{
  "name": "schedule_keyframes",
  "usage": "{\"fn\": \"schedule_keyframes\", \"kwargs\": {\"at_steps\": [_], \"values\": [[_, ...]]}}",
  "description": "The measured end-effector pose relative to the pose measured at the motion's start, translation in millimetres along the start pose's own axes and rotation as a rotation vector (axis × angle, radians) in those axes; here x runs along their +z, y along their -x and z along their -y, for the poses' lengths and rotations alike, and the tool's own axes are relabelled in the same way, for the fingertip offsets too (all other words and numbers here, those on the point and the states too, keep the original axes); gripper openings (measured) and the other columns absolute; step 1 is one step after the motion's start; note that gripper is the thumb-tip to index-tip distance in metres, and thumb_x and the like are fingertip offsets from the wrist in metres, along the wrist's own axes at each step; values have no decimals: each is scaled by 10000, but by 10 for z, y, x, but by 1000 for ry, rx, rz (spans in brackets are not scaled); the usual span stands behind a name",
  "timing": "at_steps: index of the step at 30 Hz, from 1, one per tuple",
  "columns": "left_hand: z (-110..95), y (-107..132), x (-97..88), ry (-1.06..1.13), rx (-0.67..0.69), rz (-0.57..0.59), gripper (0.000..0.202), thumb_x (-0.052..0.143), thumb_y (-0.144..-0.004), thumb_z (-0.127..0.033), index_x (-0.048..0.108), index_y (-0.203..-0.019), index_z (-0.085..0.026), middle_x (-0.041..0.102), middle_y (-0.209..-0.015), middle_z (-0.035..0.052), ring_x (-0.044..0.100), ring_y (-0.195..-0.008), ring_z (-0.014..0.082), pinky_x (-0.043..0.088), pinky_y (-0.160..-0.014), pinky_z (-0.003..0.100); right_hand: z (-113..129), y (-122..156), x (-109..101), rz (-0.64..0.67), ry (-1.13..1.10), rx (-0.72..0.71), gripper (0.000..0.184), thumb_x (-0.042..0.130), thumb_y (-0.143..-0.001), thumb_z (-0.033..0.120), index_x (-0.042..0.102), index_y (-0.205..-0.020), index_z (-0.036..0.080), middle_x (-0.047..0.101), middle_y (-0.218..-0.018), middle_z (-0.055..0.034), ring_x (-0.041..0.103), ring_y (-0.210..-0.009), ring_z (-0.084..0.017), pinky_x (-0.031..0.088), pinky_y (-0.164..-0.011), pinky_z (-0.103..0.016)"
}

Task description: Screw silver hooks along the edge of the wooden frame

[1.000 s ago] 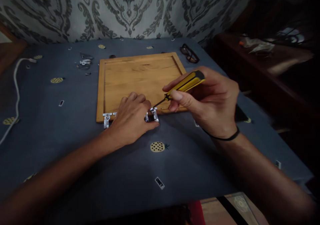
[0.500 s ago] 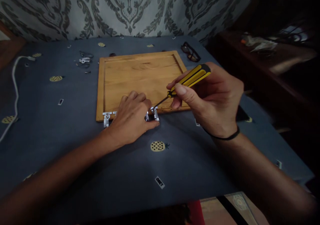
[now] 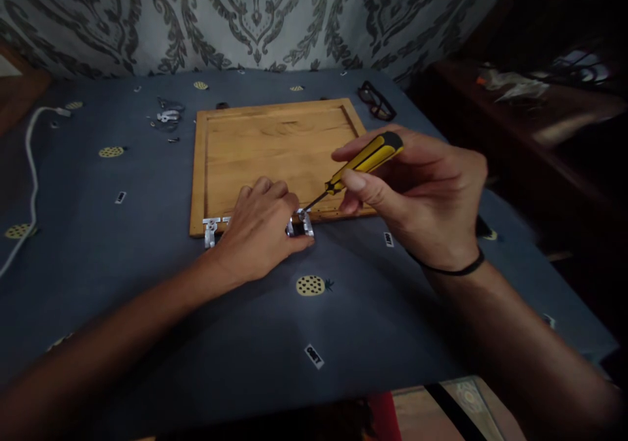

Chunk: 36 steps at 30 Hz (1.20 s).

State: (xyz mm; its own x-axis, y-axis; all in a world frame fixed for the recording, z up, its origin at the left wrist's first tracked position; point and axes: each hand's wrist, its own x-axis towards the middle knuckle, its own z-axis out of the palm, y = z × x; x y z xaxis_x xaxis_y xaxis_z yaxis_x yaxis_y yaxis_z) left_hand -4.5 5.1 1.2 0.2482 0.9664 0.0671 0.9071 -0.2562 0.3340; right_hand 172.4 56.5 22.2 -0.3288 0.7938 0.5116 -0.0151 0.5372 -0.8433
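A wooden panel lies flat on the blue cloth-covered table. A metal hinge bracket sits at its near edge, and part of another metal bracket shows to the left. My left hand rests over the near edge with fingers curled, pressing on the hinge bracket. My right hand pinches a yellow and black screwdriver, whose tip touches the top of the hinge bracket.
Small loose metal parts lie at the back left of the table. Black glasses lie behind the panel on the right. A white cable runs along the left. A dark wooden bench stands at the right.
The screwdriver handle rose, then dropped back lower and tilted in my right hand. Its tip stays on the hinge bracket. My left hand has not moved.
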Motion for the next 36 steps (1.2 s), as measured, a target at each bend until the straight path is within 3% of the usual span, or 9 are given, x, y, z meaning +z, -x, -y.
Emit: {"fn": "schedule_keyframes", "kwargs": {"at_steps": [4,7,10,13,20,24,29,36], "values": [[2,-5,-3,-2,-1,8,279,825,-843,-406,723,-958,-173,676,-1019,72,555,-1033,298,429,-869,420,-5,-7,20,-56,-43,12,302,951,-702,330,682,-750,202,760,-864,4,619,-476,-66,562,-398,-202],[0,-10,-9,-4,-6,17,275,831,-839,-408,725,-951,-180,676,-1017,71,561,-1041,305,432,-867,424,5,-1,25,-26,-100,44,296,918,-750,397,699,-853,227,766,-832,13,661,-491,-100,606,-444,-244],[-2,-12,-12,-7,0,13,276,829,-841,-410,729,-960,-182,675,-1017,73,567,-1041,306,434,-873,427,23,9,18,13,-71,49,264,853,-823,450,742,-933,238,774,-929,-6,690,-535,-113,645,-507,-287],[-4,-11,-13,-10,-1,16,287,828,-842,-413,728,-963,-172,678,-1027,76,564,-1045,307,436,-876,428,24,21,21,27,-11,27,237,847,-832,438,731,-873,236,772,-921,2,680,-541,-102,625,-494,-265],[-6,0,-6,-6,-7,10,280,817,-851,-409,730,-973,-172,679,-1037,75,556,-1048,298,441,-879,424,-56,23,41,-172,-28,-149,312,838,-856,356,548,-830,245,746,-828,57,617,-492,-69,495,-421,-208],[-2,2,1,-9,0,-3,276,813,-850,-408,727,-964,-173,680,-1029,76,558,-1050,301,445,-887,431,-28,23,42,-136,-32,-87,327,842,-851,384,547,-806,250,721,-799,42,615,-483,-87,479,-397,-235],[-3,3,-4,-6,3,7,271,817,-847,-395,722,-975,-175,681,-1030,77,558,-1038,301,437,-879,427,18,45,85,-135,36,27,451,857,-797,523,494,-773,256,708,-773,14,624,-488,-139,525,-416,-306],[-1,1,-5,-1,8,5,273,816,-850,-391,724,-974,-165,677,-1044,82,555,-1044,304,429,-880,433,8,55,90,-111,1,20,397,859,-809,469,525,-786,256,714,-788,2,623,-491,-153,546,-442,-341]]}}
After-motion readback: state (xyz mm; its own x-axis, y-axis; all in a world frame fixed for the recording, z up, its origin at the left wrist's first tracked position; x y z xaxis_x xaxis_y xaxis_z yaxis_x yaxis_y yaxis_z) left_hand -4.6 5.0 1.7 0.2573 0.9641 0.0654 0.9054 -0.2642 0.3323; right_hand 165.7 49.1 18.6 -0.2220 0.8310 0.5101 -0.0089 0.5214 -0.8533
